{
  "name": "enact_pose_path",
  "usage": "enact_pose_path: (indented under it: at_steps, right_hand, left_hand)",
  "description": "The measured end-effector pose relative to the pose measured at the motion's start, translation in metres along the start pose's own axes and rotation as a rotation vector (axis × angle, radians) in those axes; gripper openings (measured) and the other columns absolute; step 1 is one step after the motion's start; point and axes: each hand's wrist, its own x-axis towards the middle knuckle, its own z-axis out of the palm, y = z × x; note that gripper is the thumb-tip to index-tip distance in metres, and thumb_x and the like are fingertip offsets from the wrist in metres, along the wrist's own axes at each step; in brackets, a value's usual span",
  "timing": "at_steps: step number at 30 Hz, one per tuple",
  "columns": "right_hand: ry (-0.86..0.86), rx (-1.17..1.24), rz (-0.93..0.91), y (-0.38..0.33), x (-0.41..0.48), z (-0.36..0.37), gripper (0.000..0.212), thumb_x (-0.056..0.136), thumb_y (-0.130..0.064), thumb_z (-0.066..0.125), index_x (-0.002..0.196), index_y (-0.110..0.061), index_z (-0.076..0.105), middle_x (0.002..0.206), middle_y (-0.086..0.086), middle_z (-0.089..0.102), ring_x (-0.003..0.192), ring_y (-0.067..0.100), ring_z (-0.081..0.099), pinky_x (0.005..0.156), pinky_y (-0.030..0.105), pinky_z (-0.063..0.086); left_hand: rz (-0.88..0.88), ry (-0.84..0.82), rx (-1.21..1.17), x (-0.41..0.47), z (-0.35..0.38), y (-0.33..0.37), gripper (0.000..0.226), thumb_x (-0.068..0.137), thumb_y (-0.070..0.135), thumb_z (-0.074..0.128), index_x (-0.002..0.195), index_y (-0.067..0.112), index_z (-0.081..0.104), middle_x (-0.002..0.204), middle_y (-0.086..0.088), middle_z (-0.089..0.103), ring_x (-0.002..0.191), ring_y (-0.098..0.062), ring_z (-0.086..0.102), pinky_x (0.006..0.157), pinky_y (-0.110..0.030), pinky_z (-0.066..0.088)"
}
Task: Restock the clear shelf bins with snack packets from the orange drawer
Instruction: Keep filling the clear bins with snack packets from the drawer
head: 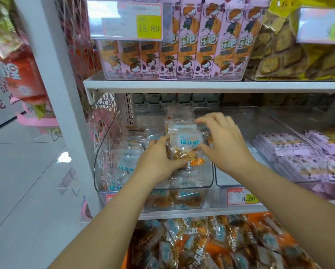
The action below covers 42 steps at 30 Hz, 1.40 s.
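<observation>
Progress: mid-restock, partway at best. Left hand (pixel 159 162) and right hand (pixel 225 142) both grip 1 bundle of clear snack packets (pixel 188 141), blue-and-white labels facing the camera. The bundle is held upright in the open top of the clear bin (pixel 102 167) at the left end of the middle shelf (pixel 221 211). Left fingers curl round the bundle's lower left side, thumb across the front. Right fingers hook over its top edge, thumb pressing the right side. Bundle not yet released; can't tell whether its base rests on stock below.

Done, judging by fill: same-label packets already lie along the bin's left wall and front wall, low layer only. Upper and back parts look bare, so plenty of room.

Left: orange drawer (pixel 126 258) below the shelf's front edge is heaped with loose packets (pixel 201 245) of the same kind, so likely several more loads. Neighbouring bin (pixel 218 179) to the right holds purple packets (pixel 290 152), stacked toward its right side. Can't tell whether it gets topped up from this drawer.
</observation>
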Motion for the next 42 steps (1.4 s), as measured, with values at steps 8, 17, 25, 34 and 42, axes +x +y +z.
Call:
enact_pose_path:
  at_steps: [8,17,25,34,42]
  right_hand:
    - [-0.180,-0.075,-0.156,-0.016,-0.007,0.013,0.048,0.084,-0.004,0.059,0.129,-0.020,0.048,0.126,0.000,0.034,0.078,0.025,0.059,0.065,0.043,0.052]
    - [-0.259,-0.380,-0.208,-0.021,0.000,0.023,0.087,0.073,-0.006,0.073,0.142,-0.023,0.023,0.138,0.013,0.024,0.104,0.030,0.052,0.066,0.030,0.034]
    - [-0.135,-0.376,-0.193,-0.018,-0.002,0.031,0.098,0.037,0.001,0.087,0.125,-0.018,0.050,0.116,0.014,0.049,0.081,0.027,0.060,0.055,0.030,0.046]
    - [-0.297,-0.288,-0.197,-0.022,-0.001,0.009,0.087,0.079,-0.015,0.072,0.145,-0.027,0.016,0.147,0.011,0.011,0.108,0.029,0.051,0.071,0.032,0.043]
    - [-0.222,-0.129,-0.133,-0.029,-0.016,-0.008,0.057,0.089,-0.030,0.063,0.138,-0.027,0.034,0.142,0.000,0.019,0.086,0.016,0.051,0.074,0.031,0.046]
  left_hand:
    - [0.010,0.083,0.007,-0.007,0.015,0.008,0.069,0.088,0.019,0.067,0.145,0.024,0.028,0.128,0.000,0.043,0.094,-0.008,0.037,0.079,-0.023,0.029]
    - [-0.019,0.071,0.001,0.001,0.016,-0.001,0.064,0.079,0.025,0.077,0.132,0.019,0.041,0.119,-0.002,0.055,0.096,-0.014,0.050,0.081,-0.024,0.037]
    - [0.008,0.108,0.045,0.004,0.017,-0.004,0.050,0.078,0.030,0.077,0.110,0.019,0.041,0.120,0.000,0.053,0.109,-0.022,0.053,0.083,-0.034,0.043]
    - [0.054,0.061,0.259,-0.015,-0.010,-0.001,0.068,0.080,0.038,0.073,0.136,0.021,0.038,0.137,-0.001,0.046,0.122,-0.023,0.049,0.098,-0.038,0.042]
    - [0.045,-0.118,0.508,-0.079,-0.075,-0.053,0.017,0.094,0.024,0.053,0.106,0.022,0.064,0.103,0.007,0.065,0.096,-0.011,0.060,0.083,-0.023,0.047]
